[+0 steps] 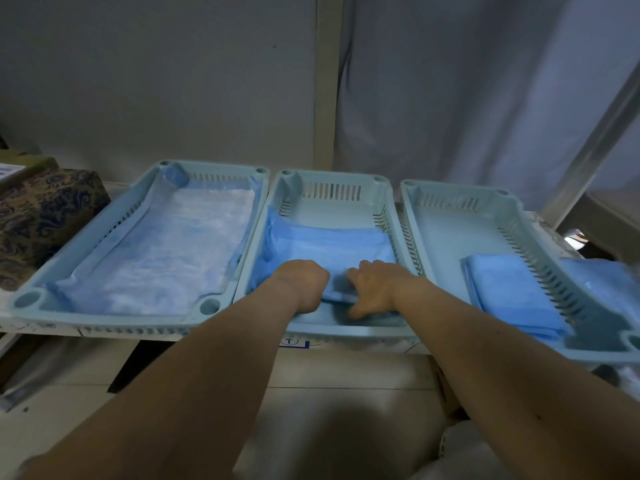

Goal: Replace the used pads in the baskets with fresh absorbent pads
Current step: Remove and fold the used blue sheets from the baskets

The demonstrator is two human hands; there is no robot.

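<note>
Three pale green baskets sit side by side on the shelf, and the person is working in the middle basket (332,188), both arms reaching in over its near rim. A partly unfolded blue pad (329,247) lies across the near half of it, the far half of the floor bare. The left hand (304,284) is curled down onto the pad's near edge, and the right hand (372,289) pinches a folded corner of the same pad between thumb and fingers; the left hand's fingertips are tucked out of sight, so its exact hold is a guess, though it looks like a grip. The left basket (86,244) already has an opened pad (173,247) spread flat, its edges turned up against the walls. The right basket (519,216) holds a folded pad (512,292) near its front, not yet opened. To do this step well, I would keep the near edge pinned, draw the fold toward the far wall, then press the corners in so the pad lies flat like its neighbour.
</note>
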